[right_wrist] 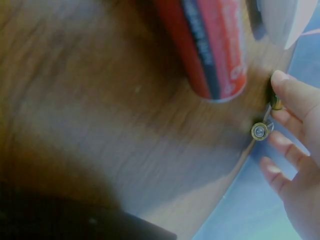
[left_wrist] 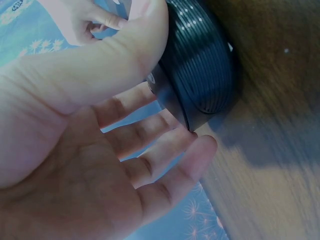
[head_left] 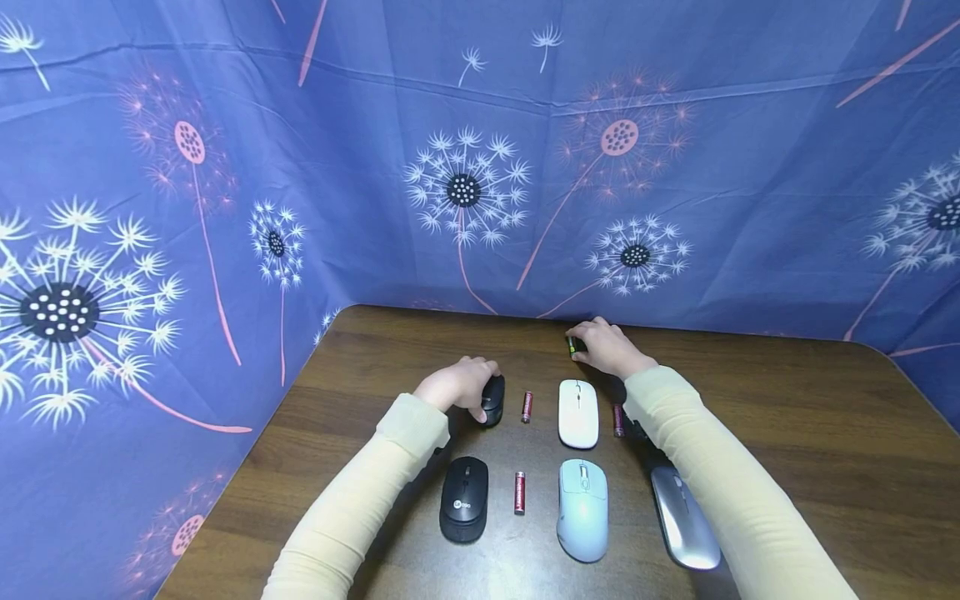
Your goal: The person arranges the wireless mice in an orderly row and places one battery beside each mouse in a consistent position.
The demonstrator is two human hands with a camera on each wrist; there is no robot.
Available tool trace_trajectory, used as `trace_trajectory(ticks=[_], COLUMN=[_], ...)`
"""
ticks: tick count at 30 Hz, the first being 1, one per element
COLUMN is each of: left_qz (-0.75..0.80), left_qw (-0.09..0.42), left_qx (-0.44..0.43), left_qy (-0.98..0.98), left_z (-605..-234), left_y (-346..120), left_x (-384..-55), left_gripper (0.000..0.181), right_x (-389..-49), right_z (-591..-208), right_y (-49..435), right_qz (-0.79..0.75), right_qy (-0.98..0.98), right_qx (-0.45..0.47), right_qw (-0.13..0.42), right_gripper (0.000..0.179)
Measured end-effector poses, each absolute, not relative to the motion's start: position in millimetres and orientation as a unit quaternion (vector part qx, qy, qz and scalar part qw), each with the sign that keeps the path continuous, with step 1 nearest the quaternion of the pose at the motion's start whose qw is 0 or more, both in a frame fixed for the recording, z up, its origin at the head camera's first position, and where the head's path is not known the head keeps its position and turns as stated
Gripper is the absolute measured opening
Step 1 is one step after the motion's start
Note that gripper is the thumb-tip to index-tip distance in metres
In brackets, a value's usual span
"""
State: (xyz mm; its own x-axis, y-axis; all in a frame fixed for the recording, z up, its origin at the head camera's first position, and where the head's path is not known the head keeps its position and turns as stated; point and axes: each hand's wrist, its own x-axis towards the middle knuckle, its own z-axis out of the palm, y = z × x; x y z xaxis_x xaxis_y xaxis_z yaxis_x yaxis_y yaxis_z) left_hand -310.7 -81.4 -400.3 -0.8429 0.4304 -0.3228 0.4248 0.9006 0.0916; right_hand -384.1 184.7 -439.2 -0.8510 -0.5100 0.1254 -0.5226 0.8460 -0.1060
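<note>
My left hand (head_left: 461,386) holds a small black mouse (head_left: 492,402) at the left of the table. In the left wrist view its thumb lies on the mouse's ribbed side (left_wrist: 202,60), with the fingers along the opposite side. At the table's back edge my right hand (head_left: 606,348) pinches a small dark battery with a yellow-green band (head_left: 572,345). The right wrist view shows the thumb and a finger at one gold-ended battery (right_wrist: 276,103). Beside it, a second battery (right_wrist: 259,131) points its round end at the camera.
Between the hands lie a red battery (head_left: 527,407) and a white mouse (head_left: 578,414). Nearer stand a black mouse (head_left: 464,500), another red battery (head_left: 520,493), a light blue mouse (head_left: 582,510) and a grey mouse (head_left: 686,518). A third red battery (head_left: 618,420) lies by the right sleeve.
</note>
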Motion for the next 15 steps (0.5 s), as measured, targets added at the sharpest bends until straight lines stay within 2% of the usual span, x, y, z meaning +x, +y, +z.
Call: trace_trajectory(ticks=[15], left_qz=[0.007], left_qw=[0.179], left_qx=[0.221], left_qy=[0.959], left_z=[-399.5], left_y=[-80.9], left_x=[-311.5], left_gripper=[0.078], right_x=[-382.0], right_z=[-436.1], right_y=[187.8], right_qz=[0.072], right_qy=[-0.957], right_qx=[0.274], right_qw=[0.055], right_gripper=[0.042])
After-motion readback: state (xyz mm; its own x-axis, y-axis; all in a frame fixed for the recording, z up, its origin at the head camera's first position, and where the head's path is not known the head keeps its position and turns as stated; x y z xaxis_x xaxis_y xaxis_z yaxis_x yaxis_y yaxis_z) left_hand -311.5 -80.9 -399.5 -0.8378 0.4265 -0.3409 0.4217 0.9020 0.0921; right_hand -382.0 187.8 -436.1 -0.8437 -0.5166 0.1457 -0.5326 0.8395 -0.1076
